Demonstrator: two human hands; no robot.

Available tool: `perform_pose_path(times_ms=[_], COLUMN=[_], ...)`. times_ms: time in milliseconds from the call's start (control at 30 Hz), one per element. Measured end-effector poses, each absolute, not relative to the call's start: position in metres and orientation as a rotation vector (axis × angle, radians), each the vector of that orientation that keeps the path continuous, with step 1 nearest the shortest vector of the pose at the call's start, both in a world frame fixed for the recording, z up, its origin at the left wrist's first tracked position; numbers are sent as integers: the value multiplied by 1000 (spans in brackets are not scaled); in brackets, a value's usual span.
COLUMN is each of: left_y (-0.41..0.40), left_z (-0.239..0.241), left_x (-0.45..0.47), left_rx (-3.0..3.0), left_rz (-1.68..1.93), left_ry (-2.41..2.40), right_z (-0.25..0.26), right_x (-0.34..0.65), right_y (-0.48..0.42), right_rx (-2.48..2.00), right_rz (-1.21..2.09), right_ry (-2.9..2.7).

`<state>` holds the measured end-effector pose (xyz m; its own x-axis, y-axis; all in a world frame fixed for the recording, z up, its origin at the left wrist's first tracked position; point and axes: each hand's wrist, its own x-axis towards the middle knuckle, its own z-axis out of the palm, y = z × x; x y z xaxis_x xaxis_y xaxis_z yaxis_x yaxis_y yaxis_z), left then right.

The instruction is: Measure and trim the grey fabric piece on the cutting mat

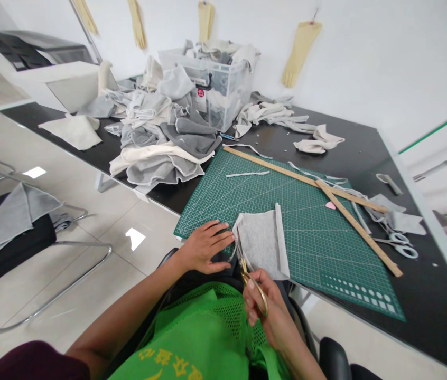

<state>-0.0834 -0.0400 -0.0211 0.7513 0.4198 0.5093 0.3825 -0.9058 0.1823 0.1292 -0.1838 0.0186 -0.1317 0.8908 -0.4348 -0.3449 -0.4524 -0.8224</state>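
Note:
A piece of grey fabric (261, 237) lies on the green cutting mat (306, 243), its lower edge reaching the table's front edge. My right hand (265, 301) grips gold-handled scissors (244, 266), whose blades point away from me along the fabric's left edge. A narrow strip hangs beside the blades there. My left hand (210, 247) lies flat with its fingers stretched out, the fingertips at the fabric's left edge. Whether those fingertips press on the cloth or only rest beside it, I cannot tell.
Two wooden rulers (271, 165) cross on the mat. White-handled scissors (400, 244) lie at the right among fabric scraps (398, 214). A large cloth pile (160, 132) and a clear plastic bin (223, 89) stand at the back left. A chair (13, 253) holding cloth is at the left.

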Motion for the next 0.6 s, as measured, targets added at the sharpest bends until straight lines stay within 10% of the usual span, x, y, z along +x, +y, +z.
perform_pose_path(times_ms=[600], left_y=[-36], left_z=[17], left_x=[-60], left_rx=[2693], left_rz=[585], left_ry=[1017], right_z=[26], right_x=[173], right_y=[-213], right_rx=[-1153], right_rz=[1733], right_ry=[-610])
